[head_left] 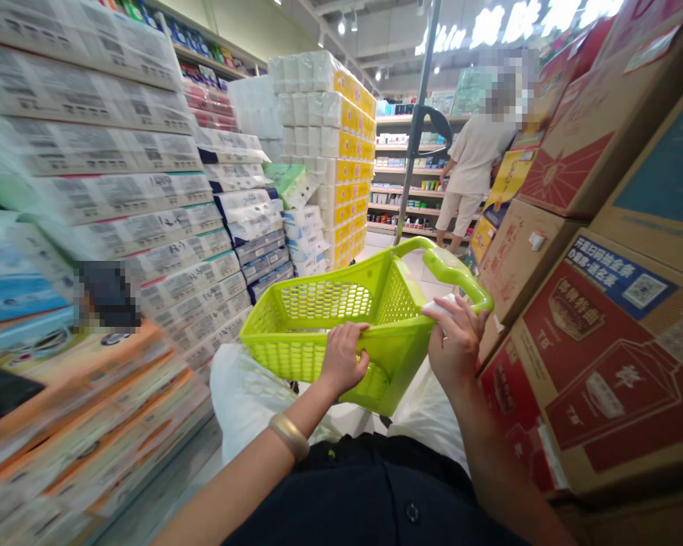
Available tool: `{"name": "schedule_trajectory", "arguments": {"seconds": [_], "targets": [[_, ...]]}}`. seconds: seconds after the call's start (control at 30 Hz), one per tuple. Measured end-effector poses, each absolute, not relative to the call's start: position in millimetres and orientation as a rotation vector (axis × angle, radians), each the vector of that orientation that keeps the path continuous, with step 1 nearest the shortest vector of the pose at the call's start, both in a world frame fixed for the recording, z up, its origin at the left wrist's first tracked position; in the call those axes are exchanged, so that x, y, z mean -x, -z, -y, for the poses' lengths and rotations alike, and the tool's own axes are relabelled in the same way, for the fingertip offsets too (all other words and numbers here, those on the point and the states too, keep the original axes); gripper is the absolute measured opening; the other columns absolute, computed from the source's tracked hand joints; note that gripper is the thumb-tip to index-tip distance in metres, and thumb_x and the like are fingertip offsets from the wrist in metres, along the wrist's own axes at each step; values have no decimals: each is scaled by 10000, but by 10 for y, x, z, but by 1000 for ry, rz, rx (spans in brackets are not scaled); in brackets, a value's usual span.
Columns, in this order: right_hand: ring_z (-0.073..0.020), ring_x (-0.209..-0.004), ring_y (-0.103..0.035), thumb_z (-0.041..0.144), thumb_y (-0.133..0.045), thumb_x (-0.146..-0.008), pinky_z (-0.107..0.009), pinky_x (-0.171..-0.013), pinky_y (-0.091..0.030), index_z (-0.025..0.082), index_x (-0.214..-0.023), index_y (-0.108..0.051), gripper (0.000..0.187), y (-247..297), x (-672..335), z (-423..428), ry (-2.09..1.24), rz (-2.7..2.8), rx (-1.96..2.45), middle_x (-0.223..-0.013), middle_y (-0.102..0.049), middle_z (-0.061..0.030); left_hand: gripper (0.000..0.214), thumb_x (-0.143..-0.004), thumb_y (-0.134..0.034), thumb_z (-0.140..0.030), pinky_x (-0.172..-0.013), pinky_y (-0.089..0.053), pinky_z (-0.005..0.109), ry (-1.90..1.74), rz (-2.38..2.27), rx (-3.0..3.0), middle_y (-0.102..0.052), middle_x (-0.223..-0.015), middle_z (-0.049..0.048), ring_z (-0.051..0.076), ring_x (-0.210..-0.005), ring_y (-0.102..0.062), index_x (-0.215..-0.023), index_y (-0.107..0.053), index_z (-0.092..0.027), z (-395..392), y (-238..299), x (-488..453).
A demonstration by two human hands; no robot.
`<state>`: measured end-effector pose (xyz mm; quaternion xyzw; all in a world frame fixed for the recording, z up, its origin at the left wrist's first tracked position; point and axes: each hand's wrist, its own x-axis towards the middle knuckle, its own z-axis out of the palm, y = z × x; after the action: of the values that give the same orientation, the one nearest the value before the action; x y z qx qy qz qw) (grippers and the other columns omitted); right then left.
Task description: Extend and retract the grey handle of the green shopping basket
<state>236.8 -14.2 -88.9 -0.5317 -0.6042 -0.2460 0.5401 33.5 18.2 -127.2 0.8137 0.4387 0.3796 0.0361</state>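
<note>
A lime-green perforated plastic shopping basket (324,303) is held in the air at the person's waist, between stacked white paper packs (165,227) and red-printed cardboard boxes (603,356). The left hand (341,360) curls its fingers over the near rim. The right hand (455,345) wraps pressed-together fingers around the thick green handle (449,269). The basket looks empty, light and stiff, best gripped by rim or handle. Its mouth tilts up toward the person, and the long axis seems to run left to right.

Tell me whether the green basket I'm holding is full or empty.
Empty, as far as shows: inside the green basket only bare mesh walls appear, nothing piled within.
</note>
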Motion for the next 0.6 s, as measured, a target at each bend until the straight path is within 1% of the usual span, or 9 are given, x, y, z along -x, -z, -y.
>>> {"name": "schedule_trajectory", "arguments": {"seconds": [0.07, 0.23, 0.5, 0.6], "targets": [[-235, -1236, -499, 65, -459, -837, -531, -1157, -168, 245, -868, -717, 316, 917, -2304, 156, 563, 1480, 1256, -1085, -698, -40, 444, -702, -526, -126, -914, -391, 423, -1171, -1349, -2495, -586, -1000, 69, 258, -974, -524, -1139, -521, -204, -182, 1272, -336], [-220, -1250, -492, 69, -470, -840, -516, -1173, -133, 268, -878, -718, 320, 988, -2153, 173, 504, 1638, 1233, -1097, -696, -6, 441, -708, -524, -128, -920, -392, 428, -1161, -1335, -2506, -589, -1002, 74, 259, -983, -523, -1144, -517, -191, -185, 1273, -328], [-253, -1252, -492, 76, -461, -850, -577, -1146, -156, 242, -874, -726, 314, 893, -2350, 136, 565, 1411, 1278, -1102, -692, -48, 442, -710, -514, -136, -933, -387, 435, -1150, -1346, -2500, -581, -1003, 66, 258, -983, -522, -1146, -512, -208, -176, 1265, -325], [-248, -1267, -479, 72, -468, -853, -556, -1161, -143, 244, -885, -726, 312, 942, -2218, 173, 540, 1472, 1282, -1118, -688, -43, 441, -708, -514, -137, -934, -388, 433, -1150, -1351, -2502, -581, -1007, 69, 257, -979, -525, -1144, -515, -203, -176, 1265, -324]]}}
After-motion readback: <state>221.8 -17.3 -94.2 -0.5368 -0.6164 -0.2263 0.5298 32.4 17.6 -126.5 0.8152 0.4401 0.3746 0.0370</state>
